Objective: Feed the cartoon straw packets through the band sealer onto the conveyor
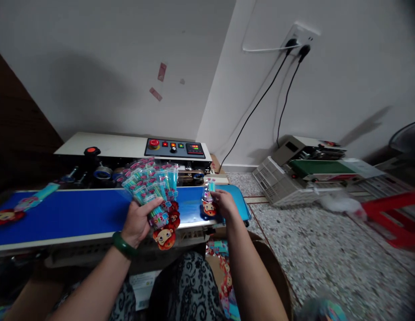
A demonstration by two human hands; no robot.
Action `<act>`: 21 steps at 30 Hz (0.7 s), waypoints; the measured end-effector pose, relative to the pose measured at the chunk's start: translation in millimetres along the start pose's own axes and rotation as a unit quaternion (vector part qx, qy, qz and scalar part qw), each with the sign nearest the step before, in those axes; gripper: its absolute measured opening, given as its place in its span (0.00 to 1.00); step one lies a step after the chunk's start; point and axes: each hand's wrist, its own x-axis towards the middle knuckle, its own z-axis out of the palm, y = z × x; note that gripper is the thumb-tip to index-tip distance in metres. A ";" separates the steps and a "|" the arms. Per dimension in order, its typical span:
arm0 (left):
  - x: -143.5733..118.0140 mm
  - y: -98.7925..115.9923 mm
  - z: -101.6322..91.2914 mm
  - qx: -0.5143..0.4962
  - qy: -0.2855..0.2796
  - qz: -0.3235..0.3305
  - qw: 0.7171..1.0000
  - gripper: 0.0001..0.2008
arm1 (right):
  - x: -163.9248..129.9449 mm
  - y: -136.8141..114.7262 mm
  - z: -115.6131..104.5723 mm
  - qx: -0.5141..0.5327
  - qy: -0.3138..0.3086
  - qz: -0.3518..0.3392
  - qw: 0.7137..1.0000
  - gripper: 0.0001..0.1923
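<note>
My left hand (140, 218) grips a fanned bunch of clear packets (149, 185) with teal sticks inside and red-haired cartoon heads at their lower ends. It hangs over the front edge of a blue conveyor belt (83, 209). At the belt's right end, my right hand (226, 203) has its fingers on a single packet (209, 206) of the same sort, which stands roughly upright against the belt. Another packet (35, 198) lies on the belt at the far left. A green bangle (123, 246) circles my left wrist.
Behind the belt runs a sealing machine with a control panel (176, 148). Below my right arm is a cardboard box (274, 263) holding more packets. To the right are a white crate (274, 185), a second machine with a green belt (321, 167) and a red stool (395, 218).
</note>
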 end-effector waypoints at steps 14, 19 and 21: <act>-1.4 -10.5 9.5 0.019 -0.031 -0.005 0.999 0.19 | -64.5 -7.8 68.4 -0.013 -0.179 -0.217 0.960 0.10; -3.7 -12.3 14.7 -0.002 -0.021 -0.019 1.000 0.21 | -73.4 5.1 82.5 0.078 -0.044 -0.255 0.963 0.09; -3.1 -13.8 15.0 -0.006 -0.020 -0.018 1.000 0.22 | -73.3 7.1 84.4 0.102 -0.035 -0.236 0.966 0.09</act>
